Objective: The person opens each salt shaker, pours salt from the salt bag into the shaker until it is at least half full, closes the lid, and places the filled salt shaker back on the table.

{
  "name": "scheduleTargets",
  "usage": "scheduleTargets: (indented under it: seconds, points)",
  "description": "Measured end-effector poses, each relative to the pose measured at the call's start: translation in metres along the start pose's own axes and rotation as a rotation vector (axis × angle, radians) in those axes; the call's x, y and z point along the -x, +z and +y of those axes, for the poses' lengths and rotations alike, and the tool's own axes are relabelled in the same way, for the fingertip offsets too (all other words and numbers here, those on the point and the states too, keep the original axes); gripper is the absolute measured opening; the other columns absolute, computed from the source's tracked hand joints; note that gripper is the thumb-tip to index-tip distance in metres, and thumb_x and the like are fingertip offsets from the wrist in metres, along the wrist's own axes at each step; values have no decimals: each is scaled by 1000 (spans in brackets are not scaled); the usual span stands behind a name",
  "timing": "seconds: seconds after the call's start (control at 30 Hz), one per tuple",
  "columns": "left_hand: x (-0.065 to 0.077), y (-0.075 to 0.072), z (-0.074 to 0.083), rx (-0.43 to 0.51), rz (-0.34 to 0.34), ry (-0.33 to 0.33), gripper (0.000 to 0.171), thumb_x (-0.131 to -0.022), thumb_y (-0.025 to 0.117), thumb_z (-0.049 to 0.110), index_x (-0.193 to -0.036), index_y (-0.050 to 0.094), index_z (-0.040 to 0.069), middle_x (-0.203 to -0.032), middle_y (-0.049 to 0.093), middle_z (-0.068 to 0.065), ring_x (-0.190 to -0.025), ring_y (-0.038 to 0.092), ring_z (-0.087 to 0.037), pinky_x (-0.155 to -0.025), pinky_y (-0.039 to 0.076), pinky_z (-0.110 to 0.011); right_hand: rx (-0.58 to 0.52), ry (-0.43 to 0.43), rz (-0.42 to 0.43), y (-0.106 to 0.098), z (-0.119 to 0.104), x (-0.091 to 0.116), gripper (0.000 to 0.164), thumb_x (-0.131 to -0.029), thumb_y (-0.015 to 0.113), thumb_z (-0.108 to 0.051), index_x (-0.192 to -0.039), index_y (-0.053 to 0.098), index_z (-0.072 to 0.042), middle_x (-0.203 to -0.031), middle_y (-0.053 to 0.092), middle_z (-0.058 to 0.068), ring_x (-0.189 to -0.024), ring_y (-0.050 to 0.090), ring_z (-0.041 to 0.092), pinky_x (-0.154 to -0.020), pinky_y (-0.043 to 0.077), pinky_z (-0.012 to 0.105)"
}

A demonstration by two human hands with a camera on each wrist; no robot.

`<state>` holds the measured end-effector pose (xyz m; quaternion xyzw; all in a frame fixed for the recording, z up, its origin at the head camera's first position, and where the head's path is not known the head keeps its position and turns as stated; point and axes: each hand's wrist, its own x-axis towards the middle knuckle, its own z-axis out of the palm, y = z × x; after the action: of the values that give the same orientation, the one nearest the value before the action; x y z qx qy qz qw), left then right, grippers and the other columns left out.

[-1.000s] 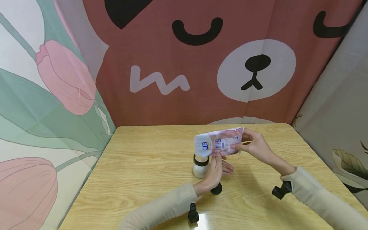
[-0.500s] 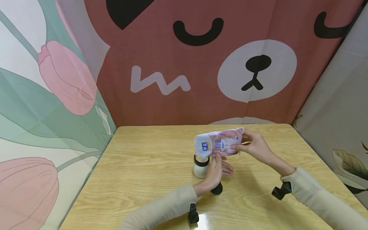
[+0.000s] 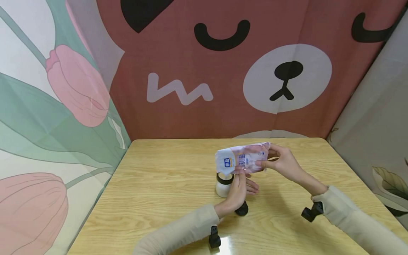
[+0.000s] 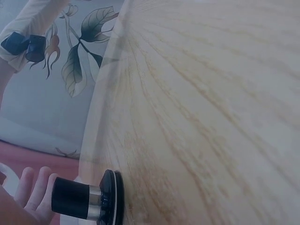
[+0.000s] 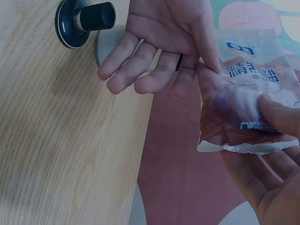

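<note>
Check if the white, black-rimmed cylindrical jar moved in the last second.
No. In the head view, the jar keeps its place against the light wood-grain tabletop; both drift slightly right in the frame together.

The jar (image 3: 224,188) sits on the table (image 3: 159,184), the lid (image 3: 243,209) nearer and to its right, the bag (image 3: 242,157) probably above.

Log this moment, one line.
right hand: grips pink-white plastic packet | left hand: touches packet | black-rimmed white jar: below packet | black knobbed lid: on wood-grain table
</note>
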<state>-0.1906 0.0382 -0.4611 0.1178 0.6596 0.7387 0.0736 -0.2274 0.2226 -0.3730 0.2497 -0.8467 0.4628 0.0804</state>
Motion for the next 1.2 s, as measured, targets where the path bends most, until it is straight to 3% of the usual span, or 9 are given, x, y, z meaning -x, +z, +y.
scheduleTargets:
  seconds: [0.47, 0.8, 1.2]
  points:
    - [0, 1, 1, 4, 0, 12, 51, -111, 15, 38, -112, 47, -3, -86, 69, -25, -80, 70, -43, -71, 61, -49, -2, -2, -5, -2, 0, 0, 41, -85, 79, -6, -123, 64, -3, -103, 71, 12, -89, 70, 21, -64, 60, 30]
    - [-1, 3, 4, 4, -3, 7, 53, -111, 13, 40, -112, 48, 1, -85, 70, -19, -79, 71, -39, -72, 61, -47, -17, 21, -15, -4, -6, -1, 41, -85, 79, -5, -122, 63, -2, -102, 70, 13, -89, 70, 29, -65, 60, 31]
    - [-1, 2, 5, 9, -22, 20, 52, -111, 14, 39, -113, 47, -1, -89, 69, -25, -82, 70, -42, -71, 62, -42, -17, 0, -7, -5, -7, -1, 40, -85, 79, -6, -122, 64, -2, -101, 71, 12, -90, 69, 33, -63, 59, 30]
